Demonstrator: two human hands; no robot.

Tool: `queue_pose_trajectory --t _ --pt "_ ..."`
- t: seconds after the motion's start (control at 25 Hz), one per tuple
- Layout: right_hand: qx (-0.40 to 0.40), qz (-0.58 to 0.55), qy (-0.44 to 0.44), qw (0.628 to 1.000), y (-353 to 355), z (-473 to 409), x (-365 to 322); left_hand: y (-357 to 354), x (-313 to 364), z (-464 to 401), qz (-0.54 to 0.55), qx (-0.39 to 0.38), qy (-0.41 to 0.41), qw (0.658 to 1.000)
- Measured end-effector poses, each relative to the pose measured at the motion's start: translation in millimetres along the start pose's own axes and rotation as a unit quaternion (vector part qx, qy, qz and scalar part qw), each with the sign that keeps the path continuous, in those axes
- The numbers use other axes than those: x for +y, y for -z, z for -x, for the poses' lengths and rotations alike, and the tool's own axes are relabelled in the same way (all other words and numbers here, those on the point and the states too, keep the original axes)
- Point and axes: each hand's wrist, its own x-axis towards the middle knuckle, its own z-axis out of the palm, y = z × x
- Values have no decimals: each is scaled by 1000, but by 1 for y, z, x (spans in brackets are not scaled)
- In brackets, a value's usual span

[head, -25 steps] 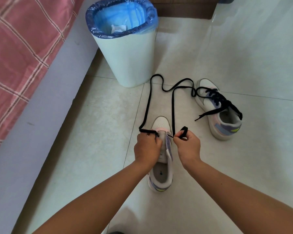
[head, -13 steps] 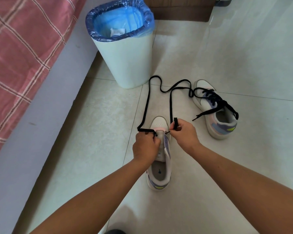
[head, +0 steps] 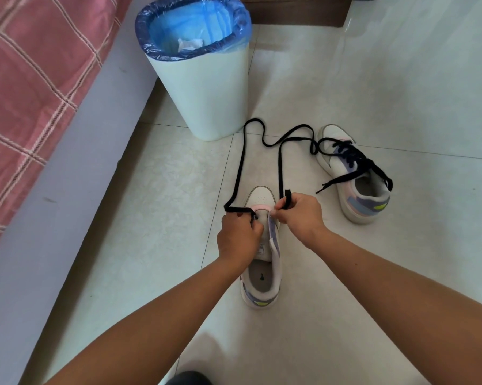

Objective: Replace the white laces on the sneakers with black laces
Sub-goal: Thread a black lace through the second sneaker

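head view, left to right, places given relative to the waste bin (head: 206, 87). far left of the bin, a pink checked bedspread (head: 31, 87) is cut off by the frame edge. just in front of the bin, a black lace (head: 238, 173) runs in a long loop over the floor tiles (head: 156, 218). nearer the camera, the near sneaker (head: 263, 262) stands toe toward the bin; its eyelets are hidden behind the hands. the left hand (head: 238, 240), fingers curled, pinches one run of the lace at the sneaker's left side. the right hand (head: 299, 215) pinches the other run, folded above its fingers; its fingertips are hard to make out. right of the bin lies the far sneaker (head: 356, 176), already threaded in black.
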Motion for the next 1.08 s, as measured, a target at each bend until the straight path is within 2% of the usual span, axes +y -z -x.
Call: queue_pose_trajectory --t 0.16,0.24,0.32,0.44,0.52,0.6,0.72,0.92,1.08 --pt "70 36 -13 997 -11 13 1 3 2 0 22 -32 13 999" --pt "83 7 -35 996 -25 28 2 6 2 2 57 -52 30 997" --pt "97 20 -14 995 -34 41 3 6 -1 7 49 -40 16 998" --pt "53 107 34 992 -35 46 3 1 -4 14 -20 -30 -53 998" --pt "42 221 57 973 -34 42 4 -2 -4 14 -39 -28 -67 997" --pt "41 322 81 942 -35 39 5 -4 -4 13 7 -19 -50 999" --pt "64 370 104 921 -37 39 3 -5 -7 12 103 -13 -34 994" --pt "70 370 131 917 -37 37 4 0 -3 8 99 -7 -65 993" --pt "50 280 88 955 -28 30 1 12 1 0 206 -45 15 977"
